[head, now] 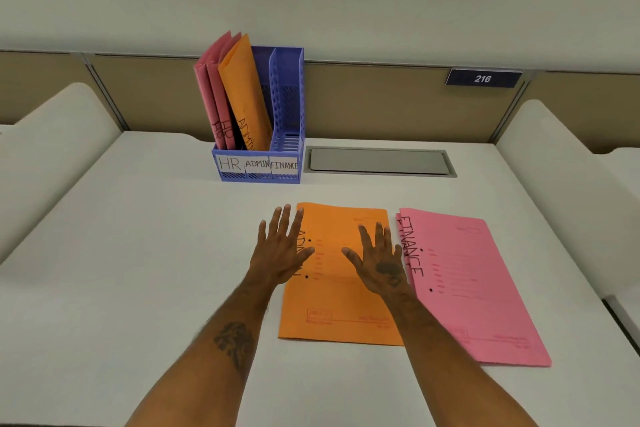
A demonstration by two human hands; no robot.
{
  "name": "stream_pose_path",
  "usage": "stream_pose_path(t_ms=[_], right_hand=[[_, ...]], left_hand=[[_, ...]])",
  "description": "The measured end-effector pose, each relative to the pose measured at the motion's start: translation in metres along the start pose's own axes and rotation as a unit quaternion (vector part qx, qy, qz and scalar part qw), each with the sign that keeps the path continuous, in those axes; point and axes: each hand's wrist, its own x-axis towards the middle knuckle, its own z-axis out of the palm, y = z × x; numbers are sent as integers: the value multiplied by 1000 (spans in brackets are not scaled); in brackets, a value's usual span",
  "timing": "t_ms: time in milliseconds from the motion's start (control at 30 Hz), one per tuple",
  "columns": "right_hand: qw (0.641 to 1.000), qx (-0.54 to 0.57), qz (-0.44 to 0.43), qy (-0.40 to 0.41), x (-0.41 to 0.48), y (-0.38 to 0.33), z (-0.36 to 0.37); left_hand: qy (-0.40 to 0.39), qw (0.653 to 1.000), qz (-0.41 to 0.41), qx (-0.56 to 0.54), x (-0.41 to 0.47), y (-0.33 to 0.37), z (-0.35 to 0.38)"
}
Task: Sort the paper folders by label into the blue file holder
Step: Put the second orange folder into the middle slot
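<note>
Our left hand (280, 248) and right hand (380, 265), fingers spread and holding nothing, sit over the orange ADMIN folder (339, 305), flat mid-desk (138, 253). Next we'd pinch its edges and lift it to the blue file holder (289, 107), ADMIN slot, far edge

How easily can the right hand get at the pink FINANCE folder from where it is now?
Probably easily. The right hand is spread open over the orange folder, and the pink FINANCE folder lies flat just beside it, with nothing on top or between them.
</note>
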Motion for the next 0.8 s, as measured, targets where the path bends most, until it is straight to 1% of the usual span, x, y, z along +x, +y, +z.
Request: stream_pose_path(t_ms=[233, 467, 567, 667, 800], right_hand=[[999, 21, 19, -41, -5, 13, 21], [997, 25, 30, -74, -5, 18, 34], [995, 18, 48, -82, -5, 19, 36], [993, 0, 90, -71, -7, 20, 38], [989, -4, 149, -22, -12, 13, 39]], left_hand=[[-41, 998, -15, -41, -5, 9, 19], [-86, 995, -39, -31, -14, 12, 36], [-85, 994, -60, -21, -18, 12, 41], [-76, 991, -106, -30, -22, 15, 47], [-87, 964, -222, -115, -22, 21, 54]])
